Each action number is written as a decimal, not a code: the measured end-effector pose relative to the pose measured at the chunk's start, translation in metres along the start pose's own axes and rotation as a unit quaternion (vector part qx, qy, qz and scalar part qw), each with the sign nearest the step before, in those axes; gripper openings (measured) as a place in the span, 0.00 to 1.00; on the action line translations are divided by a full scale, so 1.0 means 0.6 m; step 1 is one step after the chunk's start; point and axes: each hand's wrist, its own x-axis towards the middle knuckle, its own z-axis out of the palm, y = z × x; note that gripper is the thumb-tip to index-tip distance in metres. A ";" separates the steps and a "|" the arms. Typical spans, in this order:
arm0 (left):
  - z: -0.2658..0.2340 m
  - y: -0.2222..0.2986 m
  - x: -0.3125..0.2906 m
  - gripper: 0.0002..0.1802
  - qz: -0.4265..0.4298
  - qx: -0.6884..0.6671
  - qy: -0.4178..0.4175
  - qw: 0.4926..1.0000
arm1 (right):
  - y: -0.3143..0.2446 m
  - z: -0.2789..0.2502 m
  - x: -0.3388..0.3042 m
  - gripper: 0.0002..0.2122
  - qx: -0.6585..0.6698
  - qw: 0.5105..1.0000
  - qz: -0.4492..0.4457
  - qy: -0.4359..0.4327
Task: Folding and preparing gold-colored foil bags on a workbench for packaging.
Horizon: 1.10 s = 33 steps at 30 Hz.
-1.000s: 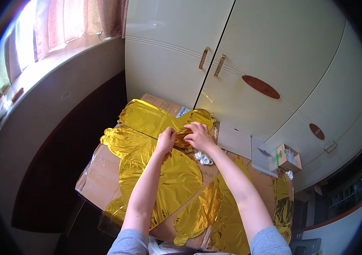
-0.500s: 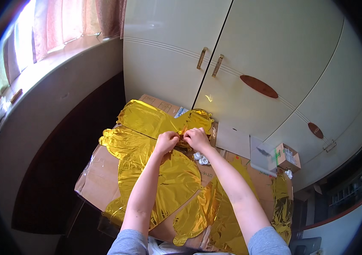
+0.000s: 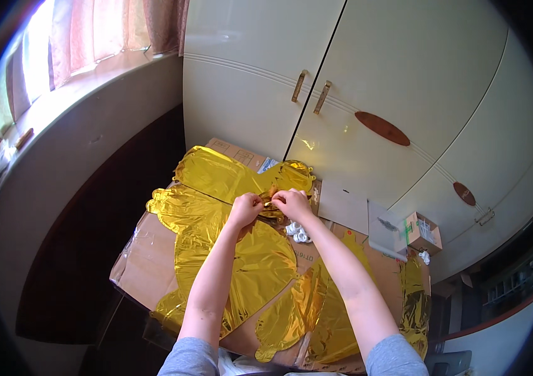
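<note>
Between fingers (image 3: 282, 198), seemingly, gold foil (image 3: 241, 180)

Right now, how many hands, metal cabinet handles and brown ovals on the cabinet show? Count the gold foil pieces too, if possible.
Hands: 2 (left hand, right hand)
Metal handles: 3
Brown ovals: 2
Total: 7, leaving out the gold foil, whose overlapping pieces I cannot count reliably.

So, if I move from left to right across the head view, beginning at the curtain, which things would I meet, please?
Pink curtain → left hand → right hand → flat white panel → small open box → smaller brown oval on the cupboard.
</note>
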 end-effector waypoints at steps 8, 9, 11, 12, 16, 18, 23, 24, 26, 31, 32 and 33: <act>-0.008 0.017 -0.004 0.13 -0.019 0.002 -0.012 1.000 | 0.014 -0.003 -0.001 0.06 0.020 0.997 0.048 -0.058; -0.009 0.024 -0.004 0.14 -0.032 0.002 -0.024 0.999 | 0.014 -0.002 -0.001 0.06 0.017 0.997 0.053 -0.057; -0.011 0.024 -0.006 0.15 -0.029 -0.001 -0.026 0.999 | 0.008 0.001 0.002 0.07 0.011 0.997 0.058 -0.054; -0.012 0.025 -0.006 0.16 -0.027 -0.003 -0.026 0.999 | 0.008 0.001 0.003 0.07 0.005 0.997 0.053 -0.050; -0.006 0.023 -0.008 0.14 -0.014 0.001 -0.007 1.000 | 0.002 0.002 0.001 0.11 -0.008 0.998 0.038 -0.041; -0.001 0.015 -0.007 0.13 -0.004 -0.002 0.012 1.000 | -0.005 -0.002 0.002 0.13 -0.012 0.999 0.031 -0.041; 0.004 0.014 -0.008 0.10 0.009 0.018 0.038 0.999 | -0.014 -0.012 0.001 0.16 0.000 0.997 0.073 -0.029; 0.004 0.014 -0.008 0.10 0.004 0.013 0.040 0.999 | -0.010 -0.008 -0.001 0.17 0.008 0.998 0.059 -0.001; 0.004 0.019 -0.008 0.11 -0.019 -0.011 0.044 0.999 | 0.007 0.001 -0.011 0.19 0.022 0.998 0.032 0.059; 0.004 0.015 -0.004 0.11 -0.043 -0.030 0.049 0.997 | 0.024 0.010 -0.024 0.22 -0.051 0.989 -0.023 0.134; 0.003 0.015 -0.004 0.11 -0.048 -0.029 0.049 0.997 | 0.022 0.008 -0.026 0.22 -0.065 0.984 -0.049 0.158; 0.003 0.015 -0.004 0.11 -0.052 -0.029 0.049 0.997 | 0.020 0.008 -0.026 0.22 -0.072 0.989 -0.042 0.122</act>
